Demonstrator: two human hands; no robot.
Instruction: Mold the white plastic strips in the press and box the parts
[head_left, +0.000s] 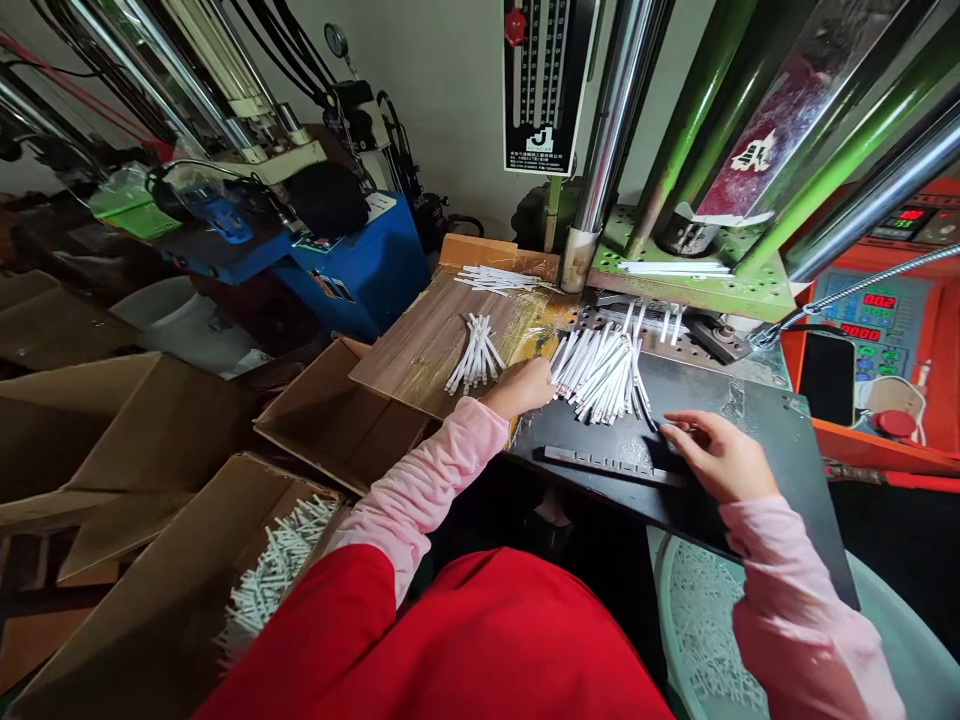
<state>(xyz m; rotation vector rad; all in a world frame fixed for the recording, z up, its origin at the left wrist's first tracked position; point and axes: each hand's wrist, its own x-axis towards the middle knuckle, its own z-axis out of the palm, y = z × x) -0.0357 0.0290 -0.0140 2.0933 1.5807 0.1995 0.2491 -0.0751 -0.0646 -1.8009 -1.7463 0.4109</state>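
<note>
A loose heap of thin white sticks (604,375) lies on the black work plate (750,420) in front of me. My left hand (521,387) is closed at the heap's left edge and touches the sticks. My right hand (716,455) rests on the plate at the right end of a dark slotted metal bar (607,464), its fingers curled and pinched at the bar's end. Whether a stick is in those fingers is too small to make out. A smaller bunch of white sticks (474,355) lies on the wooden board (420,345) to the left.
A green press (690,285) with steel columns stands behind the plate, more white sticks (499,280) beside it. An orange control panel (885,330) is at right. Open cardboard boxes (334,420) sit lower left, one holding white sticks (277,565). A pale basket (697,620) is below.
</note>
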